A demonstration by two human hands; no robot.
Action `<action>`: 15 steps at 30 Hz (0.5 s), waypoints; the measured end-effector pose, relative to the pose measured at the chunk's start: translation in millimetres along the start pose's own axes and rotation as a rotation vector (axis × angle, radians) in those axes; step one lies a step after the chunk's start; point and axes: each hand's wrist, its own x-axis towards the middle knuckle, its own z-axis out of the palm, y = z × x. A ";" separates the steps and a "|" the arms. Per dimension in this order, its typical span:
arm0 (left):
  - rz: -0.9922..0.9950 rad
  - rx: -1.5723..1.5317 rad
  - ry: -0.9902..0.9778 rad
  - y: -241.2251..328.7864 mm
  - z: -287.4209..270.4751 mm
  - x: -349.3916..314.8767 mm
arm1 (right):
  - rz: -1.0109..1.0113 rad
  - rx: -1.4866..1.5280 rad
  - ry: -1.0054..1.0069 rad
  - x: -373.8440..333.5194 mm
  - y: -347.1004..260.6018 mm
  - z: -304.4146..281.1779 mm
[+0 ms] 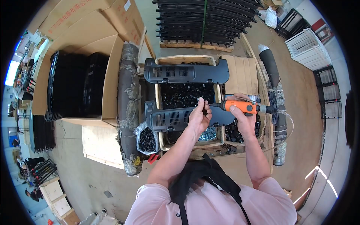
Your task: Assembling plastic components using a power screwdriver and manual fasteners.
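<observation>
My right hand (244,120) is wrapped round an orange and black power screwdriver (240,106), held level with its tip pointing left. A thin hose (289,119) trails from its back end. At the tip, the fingers of my left hand (199,117) are pinched together; whatever they hold is too small to make out. That hand is over a dark grey vented plastic panel (173,119), which lies across a wooden crate (160,139). A second panel of the same shape (183,73) lies farther back on the crate, apart from both hands.
Between the panels, small black parts (185,94) fill the crate; silvery screws (208,134) lie nearer me. A bag of black pieces (147,140) stands to the left. Padded rollers (129,101) flank the crate. At left, a cardboard box (114,75) holds black panels; stacked black bars (183,22) stand behind.
</observation>
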 end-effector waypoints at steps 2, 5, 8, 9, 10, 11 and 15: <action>0.034 -0.047 -0.005 -0.2 7.4 15.0 | 0.006 0.010 -0.005 13.3 1.8 -3.9; 0.042 -0.039 -0.023 -1.0 15.5 31.2 | 0.007 0.022 0.001 28.0 4.3 -10.1; 0.054 -0.009 -0.022 -0.9 22.7 43.5 | 0.013 0.014 0.004 40.6 10.1 -15.9; 0.059 0.011 -0.021 -0.6 24.7 47.3 | 0.013 0.003 0.002 44.5 12.4 -17.5; 0.058 0.012 -0.018 0.6 25.4 51.0 | 0.016 0.005 0.003 47.7 12.8 -17.2; 0.063 0.014 -0.022 2.0 26.1 54.9 | 0.021 -0.001 0.001 50.6 12.6 -16.5; 0.059 0.006 -0.025 2.6 31.0 67.3 | 0.015 -0.019 0.002 61.9 17.3 -18.5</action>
